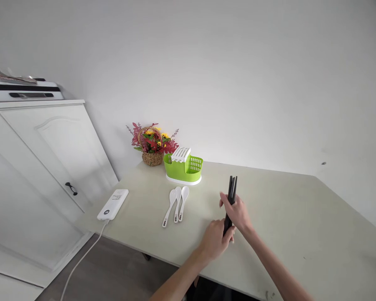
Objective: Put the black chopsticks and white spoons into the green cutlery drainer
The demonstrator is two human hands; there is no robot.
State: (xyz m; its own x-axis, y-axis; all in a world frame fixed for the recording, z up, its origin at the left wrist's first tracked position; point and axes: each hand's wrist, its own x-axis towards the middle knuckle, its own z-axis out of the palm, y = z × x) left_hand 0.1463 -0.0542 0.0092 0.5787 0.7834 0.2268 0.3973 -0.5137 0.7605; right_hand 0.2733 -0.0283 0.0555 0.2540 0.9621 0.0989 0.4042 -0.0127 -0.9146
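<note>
Holding a bunch of black chopsticks (232, 190) in both hands, the person is reaching over the pale table (285, 200). The right hand (239, 212) is wrapping around the middle of the bunch, with its thumb and fingers pinching the sticks. The left hand (213, 237) is closing around the bottom end, its fingers curling in. I cannot tell how hard either hand is squeezing. The chopsticks are leaning a little, their top ends pointing away from the person and poking up unevenly.

If the right hand is pinching too loosely, one thin stick could be sliding out and rolling over the table, since nothing that I can see is tying the bunch. If the left hand is pushing up too hard, the ends could be getting more uneven.

Three white spoons (178, 202) are lying to the left, apart from the hands. A swinging left wrist could be bumping them. Behind them, a green cutlery caddy (177, 170) is standing upright with a white slotted rack (181, 154) on top. A hard knock could be tipping it. A white power bank (113, 205) is lying near the table's left edge, and its cable (81, 261) is hanging down; a tug could be pulling it off.
</note>
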